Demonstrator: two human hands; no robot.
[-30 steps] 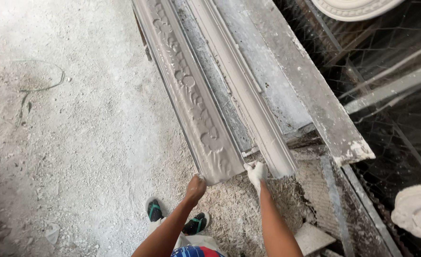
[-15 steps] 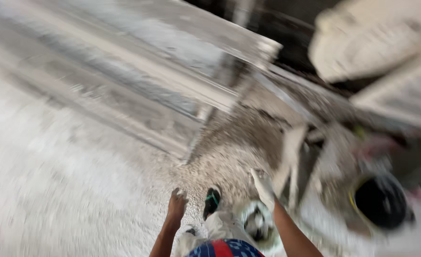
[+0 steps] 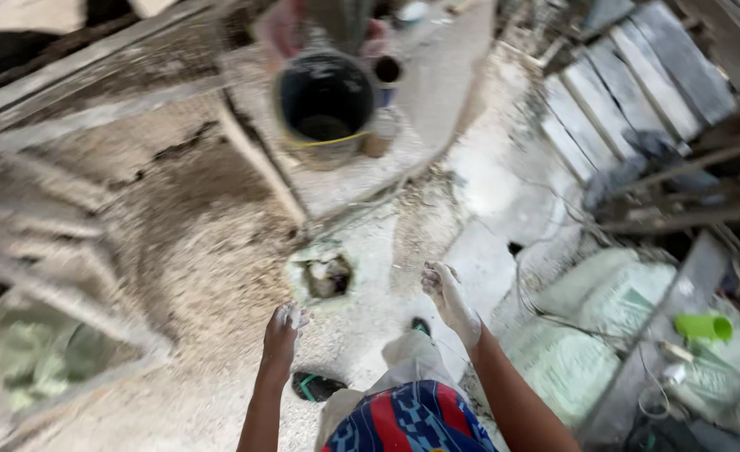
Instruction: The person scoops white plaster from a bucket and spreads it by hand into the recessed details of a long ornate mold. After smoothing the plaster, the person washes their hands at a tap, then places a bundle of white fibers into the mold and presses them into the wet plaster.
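My left hand (image 3: 282, 331) hangs in front of me, dusted white with plaster, fingers loosely curled and holding nothing. My right hand (image 3: 445, 289) is also coated white, fingers spread a little, empty. Both hover above a dusty floor. Just ahead of them lies a small plaster-crusted bowl (image 3: 324, 274) with dark residue inside. Farther ahead stands a large dark bucket (image 3: 324, 105) with a yellow band. My foot in a black sandal (image 3: 316, 387) shows below the left hand.
Wooden frame rails (image 3: 60, 293) run along the left. White sacks (image 3: 604, 310) lie at the right, beside a green cup (image 3: 703, 326) and wooden planks (image 3: 629, 84). A heap of fibre and dust (image 3: 194, 234) covers the floor at left.
My view has swung away from the long plaster cornice mouldings to the floor with the bucket and bowl. Both hands have come off the moulding's end and hang free.
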